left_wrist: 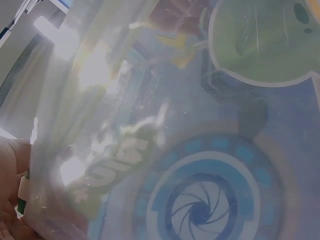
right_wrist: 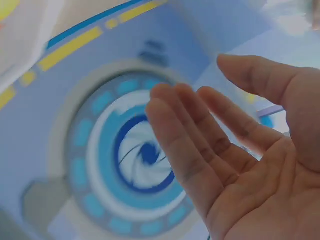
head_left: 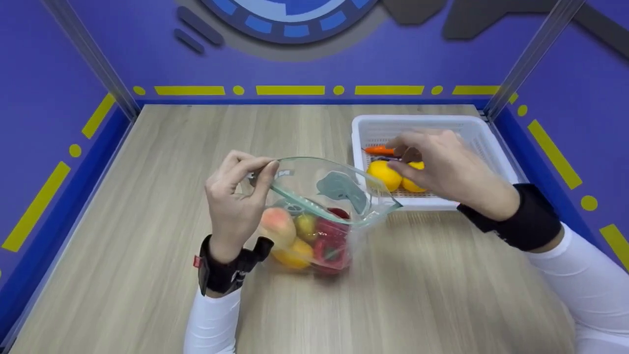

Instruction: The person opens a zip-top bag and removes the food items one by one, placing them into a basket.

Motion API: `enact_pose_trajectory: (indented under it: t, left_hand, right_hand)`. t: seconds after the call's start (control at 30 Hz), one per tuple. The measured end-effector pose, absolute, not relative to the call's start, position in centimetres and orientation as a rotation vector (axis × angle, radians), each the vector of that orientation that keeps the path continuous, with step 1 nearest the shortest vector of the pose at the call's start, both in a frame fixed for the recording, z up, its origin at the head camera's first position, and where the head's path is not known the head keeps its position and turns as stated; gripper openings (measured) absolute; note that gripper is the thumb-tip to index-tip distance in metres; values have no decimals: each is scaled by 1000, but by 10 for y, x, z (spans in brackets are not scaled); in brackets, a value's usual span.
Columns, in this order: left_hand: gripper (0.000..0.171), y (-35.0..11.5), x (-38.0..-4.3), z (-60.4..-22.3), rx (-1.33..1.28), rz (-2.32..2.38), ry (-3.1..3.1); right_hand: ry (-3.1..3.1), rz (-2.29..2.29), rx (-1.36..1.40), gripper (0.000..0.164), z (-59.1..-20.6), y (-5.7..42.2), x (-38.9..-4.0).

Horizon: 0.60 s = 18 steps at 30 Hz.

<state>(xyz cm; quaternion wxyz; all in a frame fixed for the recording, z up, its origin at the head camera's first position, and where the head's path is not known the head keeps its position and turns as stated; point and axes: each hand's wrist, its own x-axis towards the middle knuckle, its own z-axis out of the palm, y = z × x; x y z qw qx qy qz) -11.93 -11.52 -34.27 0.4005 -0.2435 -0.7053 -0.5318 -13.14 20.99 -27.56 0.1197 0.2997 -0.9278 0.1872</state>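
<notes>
My left hand (head_left: 238,194) pinches the green zip edge of a clear zip bag (head_left: 361,231) between thumb and fingers. Inside the bag lie a peach (head_left: 277,227), a yellow-orange fruit (head_left: 295,254), a yellow-green fruit (head_left: 305,226) and something dark red (head_left: 330,231). In the left wrist view the bag's printed film (left_wrist: 175,105) fills most of the picture. Over the white basket (head_left: 430,202) hangs my right hand (head_left: 442,160), fingers loosely bent and thumb apart. The right wrist view shows nothing between these fingers (right_wrist: 187,145). Two yellow fruits (head_left: 385,175) are just below it.
Beside the yellow fruits in the basket lies an orange carrot-like piece (head_left: 378,150), with a dark purple thing (head_left: 385,159) by it. The basket stands at the back right of the wooden table (head_left: 196,142), near the blue side wall (head_left: 565,142).
</notes>
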Motion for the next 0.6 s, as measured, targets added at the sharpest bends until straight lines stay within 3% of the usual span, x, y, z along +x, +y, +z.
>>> enact_pose_trajectory:
  t: [0.3,0.6]
  left_hand:
    - [2,-115,-119,-342,-614,-1352,-1789]
    - [2,-113,-119,-341,-620,-1355,-1781]
  right_hand:
    - [-2593,618,1160,20,-265,165,-95]
    - [-2829,400,1257,22,-284,120,-109]
